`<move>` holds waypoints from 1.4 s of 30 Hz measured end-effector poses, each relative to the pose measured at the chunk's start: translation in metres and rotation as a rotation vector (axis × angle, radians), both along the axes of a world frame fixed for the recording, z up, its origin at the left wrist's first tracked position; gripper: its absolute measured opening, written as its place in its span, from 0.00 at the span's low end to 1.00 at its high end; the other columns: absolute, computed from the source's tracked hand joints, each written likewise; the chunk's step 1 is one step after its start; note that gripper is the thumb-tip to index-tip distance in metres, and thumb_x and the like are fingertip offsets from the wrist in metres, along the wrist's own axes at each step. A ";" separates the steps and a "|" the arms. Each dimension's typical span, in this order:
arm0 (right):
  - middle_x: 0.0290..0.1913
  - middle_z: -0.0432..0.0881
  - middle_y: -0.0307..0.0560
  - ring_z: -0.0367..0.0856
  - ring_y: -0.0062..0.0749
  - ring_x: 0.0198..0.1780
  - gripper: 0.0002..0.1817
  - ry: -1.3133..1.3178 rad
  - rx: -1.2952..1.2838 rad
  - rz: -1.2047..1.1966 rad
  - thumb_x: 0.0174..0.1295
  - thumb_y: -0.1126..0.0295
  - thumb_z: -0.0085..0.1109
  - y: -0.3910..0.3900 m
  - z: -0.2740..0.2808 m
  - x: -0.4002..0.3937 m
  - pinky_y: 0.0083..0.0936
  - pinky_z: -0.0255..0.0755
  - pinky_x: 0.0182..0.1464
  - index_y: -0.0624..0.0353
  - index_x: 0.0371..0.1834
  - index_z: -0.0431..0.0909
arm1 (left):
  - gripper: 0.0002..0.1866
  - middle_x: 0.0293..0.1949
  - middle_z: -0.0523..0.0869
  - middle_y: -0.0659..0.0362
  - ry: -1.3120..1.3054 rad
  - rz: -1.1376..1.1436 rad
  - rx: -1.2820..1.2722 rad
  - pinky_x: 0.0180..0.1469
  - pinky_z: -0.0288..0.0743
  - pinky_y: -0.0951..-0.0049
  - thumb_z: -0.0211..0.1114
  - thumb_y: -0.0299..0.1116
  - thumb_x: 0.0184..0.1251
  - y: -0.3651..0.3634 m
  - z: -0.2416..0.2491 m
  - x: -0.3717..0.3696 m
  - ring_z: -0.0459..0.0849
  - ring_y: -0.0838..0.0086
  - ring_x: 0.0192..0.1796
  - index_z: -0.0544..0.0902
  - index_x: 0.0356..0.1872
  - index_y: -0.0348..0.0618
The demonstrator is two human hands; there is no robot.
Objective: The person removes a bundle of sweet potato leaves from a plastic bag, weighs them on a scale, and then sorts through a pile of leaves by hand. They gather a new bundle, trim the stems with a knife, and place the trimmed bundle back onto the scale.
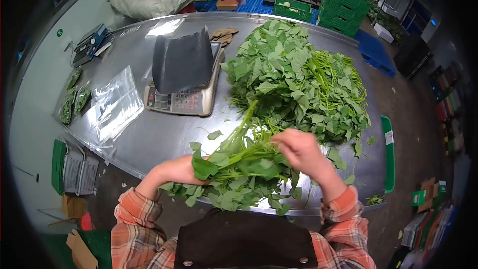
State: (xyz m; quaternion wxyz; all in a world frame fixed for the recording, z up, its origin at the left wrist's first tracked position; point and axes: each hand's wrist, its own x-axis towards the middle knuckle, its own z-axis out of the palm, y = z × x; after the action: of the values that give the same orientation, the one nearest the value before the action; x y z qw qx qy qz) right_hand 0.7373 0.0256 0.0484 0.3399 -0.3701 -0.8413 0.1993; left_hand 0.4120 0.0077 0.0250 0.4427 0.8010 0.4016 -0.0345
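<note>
A loose bunch of leafy green stems (244, 162) lies across the near edge of the steel table. My left hand (183, 170) is wrapped around the bunch from the left, its fingers mostly covered by leaves. Over the bunch's right side, my right hand (298, 150) is closed with fingertips pinched close to the stems; what sits between them cannot be made out. Beyond both hands rises a large pile of the same leafy greens (279, 65), its cut stems pointing right.
A digital scale (199, 100) carries a dark sheet (183, 62). Clear plastic bags (117, 104) and several packed bags of greens (82, 97) lie left. A brown glove (224, 36) rests behind the scale. Green crates (343, 7) stand past the far edge; a green bin (387, 154) is right.
</note>
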 end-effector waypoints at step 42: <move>0.23 0.76 0.33 0.72 0.20 0.21 0.10 0.405 -0.759 -0.336 0.63 0.64 0.56 0.036 -0.021 0.048 0.22 0.70 0.24 0.60 0.39 0.79 | 0.23 0.43 0.83 0.57 -0.381 0.285 -0.684 0.49 0.72 0.77 0.69 0.21 0.51 -0.006 -0.011 -0.011 0.79 0.77 0.45 0.77 0.51 0.33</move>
State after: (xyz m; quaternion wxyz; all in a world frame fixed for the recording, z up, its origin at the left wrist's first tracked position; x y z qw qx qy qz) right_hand 0.7857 0.0619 0.0270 0.3656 -0.5530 -0.5538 0.5037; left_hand 0.4010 0.0016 0.0139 0.7501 0.5362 0.3845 0.0445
